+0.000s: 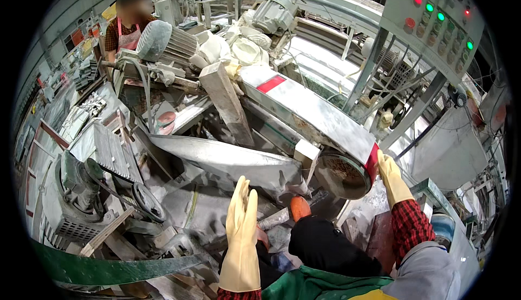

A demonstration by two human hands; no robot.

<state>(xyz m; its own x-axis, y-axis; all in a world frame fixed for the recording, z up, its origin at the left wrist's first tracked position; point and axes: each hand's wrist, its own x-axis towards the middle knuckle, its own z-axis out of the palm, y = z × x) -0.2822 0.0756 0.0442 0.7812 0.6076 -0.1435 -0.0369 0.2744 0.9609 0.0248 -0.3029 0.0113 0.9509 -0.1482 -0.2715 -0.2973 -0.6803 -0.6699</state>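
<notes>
Both my hands wear cream rubber gloves. My left hand (241, 235) is raised with its fingers stretched up and the thumb slightly apart, holding nothing. Just beyond its fingertips runs a long, curved pale-grey metal sheet (228, 153). On the right, my right hand (392, 178) stands with straight fingers beside the red-banded near end of a long white machine cover (320, 113). Whether the fingertips touch that cover, I cannot tell. Below the cover's end is a round, rusty-brown roller end (344, 174).
A control panel (434, 23) with lit red and green buttons stands at the upper right. Dusty motors (168, 44) and a slanted wooden block (225, 102) lie across the far side. Another person (127, 23) is at the far left. A motor unit (78, 191) stands at left.
</notes>
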